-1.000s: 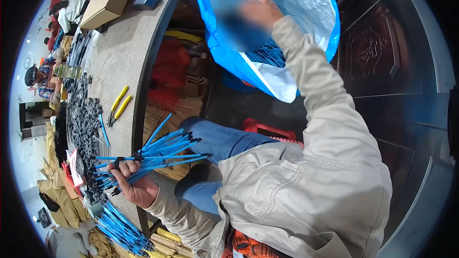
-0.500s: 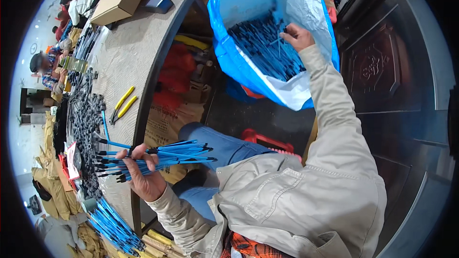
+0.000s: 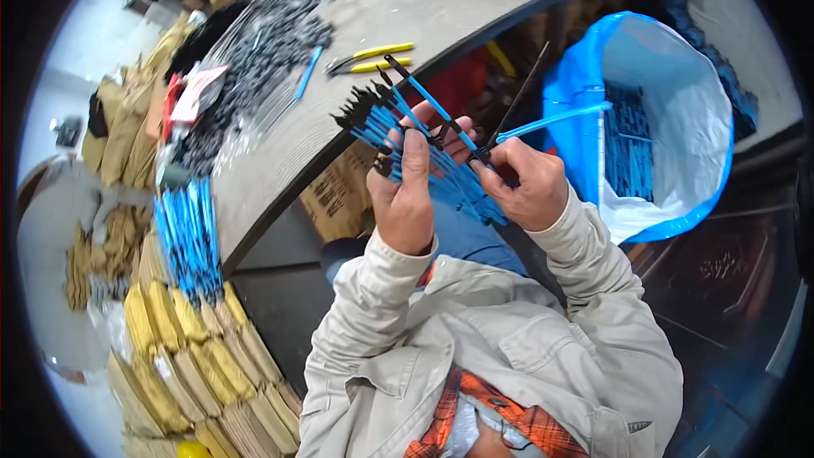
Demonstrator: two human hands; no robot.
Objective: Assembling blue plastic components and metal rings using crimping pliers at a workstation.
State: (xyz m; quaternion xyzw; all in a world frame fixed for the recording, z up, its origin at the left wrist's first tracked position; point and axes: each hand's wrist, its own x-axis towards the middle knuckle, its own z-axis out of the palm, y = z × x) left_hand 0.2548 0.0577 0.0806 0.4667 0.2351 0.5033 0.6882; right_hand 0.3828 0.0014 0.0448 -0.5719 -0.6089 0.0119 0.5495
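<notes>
My left hand [image 3: 405, 195] is closed around a bundle of slim blue sticks with black ends [image 3: 458, 178], held above my lap. The black ends fan out toward the table. Close to it, my right hand [image 3: 530, 185] pinches a blue-and-black stick [image 3: 424, 95] between thumb and fingers. A thin dark rod [image 3: 519, 93] and another blue strip [image 3: 555, 121] stick out from the same fingertips; whether they are joined is hidden. At the right, a large blue bag with a whitish lining [image 3: 577, 110] stands wide-mouthed, many similar blue sticks [image 3: 629, 148] inside.
Yellow-handled pliers [image 3: 381, 54] lie on the curved table [image 3: 284, 187], near a single blue piece [image 3: 309, 73]. Farther left spreads a heap of small dark grey parts [image 3: 280, 38]. Another blue bundle [image 3: 186, 233] hangs at the table's end, above stacked tan packages [image 3: 212, 356].
My right hand has come out of the blue bag to meet the left, now pinching a stick. The left hand's bundle has moved off the table edge toward my middle. The view has turned left.
</notes>
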